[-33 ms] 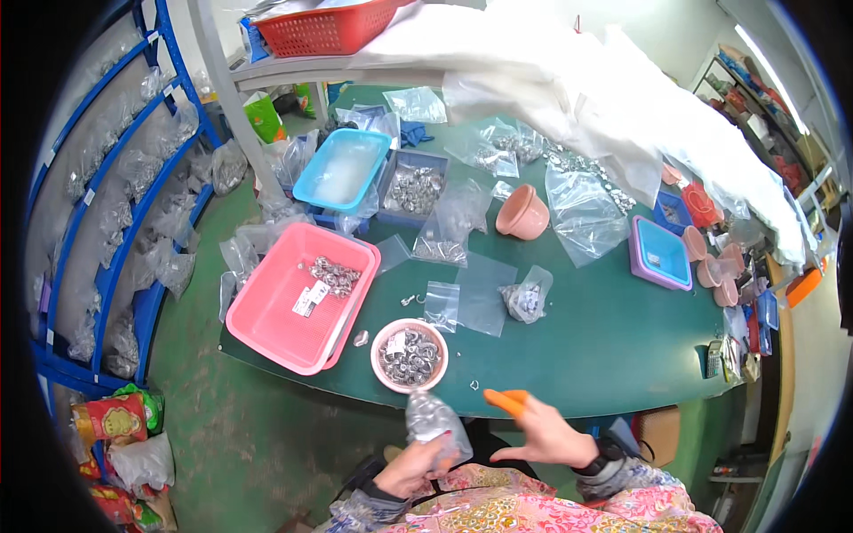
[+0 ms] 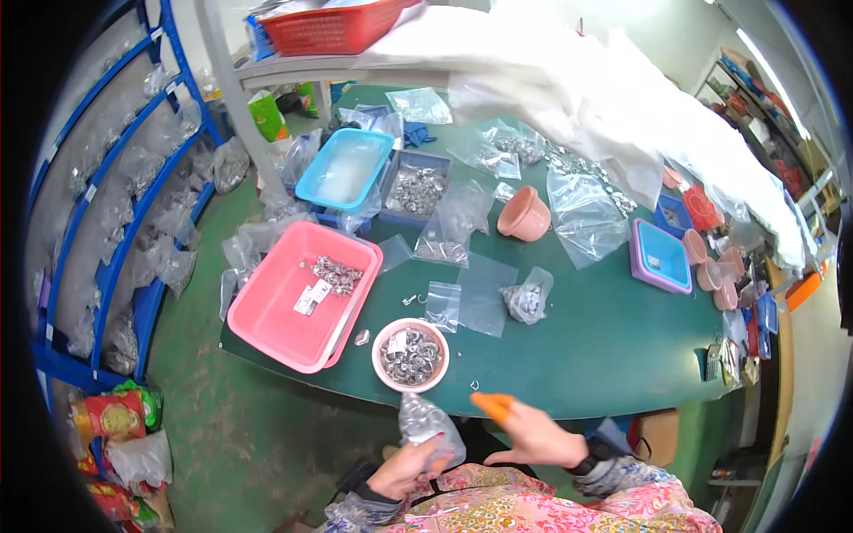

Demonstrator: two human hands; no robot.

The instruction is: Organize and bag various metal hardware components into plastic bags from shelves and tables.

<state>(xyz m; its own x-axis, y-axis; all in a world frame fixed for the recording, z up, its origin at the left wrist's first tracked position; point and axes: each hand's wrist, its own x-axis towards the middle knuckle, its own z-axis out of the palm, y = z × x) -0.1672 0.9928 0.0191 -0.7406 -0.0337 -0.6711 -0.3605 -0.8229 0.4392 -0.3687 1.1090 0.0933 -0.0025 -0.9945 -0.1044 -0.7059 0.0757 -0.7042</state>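
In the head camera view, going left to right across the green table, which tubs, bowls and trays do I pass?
Pink tub → round pink bowl of metal parts → upturned terracotta-pink bowl → purple tray with a blue inside.

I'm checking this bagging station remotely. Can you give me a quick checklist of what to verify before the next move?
1. Left hand grips the small clear plastic bag of metal parts: ok.
2. Right hand, orange cot on one finger, holds nothing: ok.
3. Round pink bowl of metal parts stands on the green table: ok.
4. Bag mouth open: cannot tell.
5. Pink rectangular tray overhangs the table edge: not ok.
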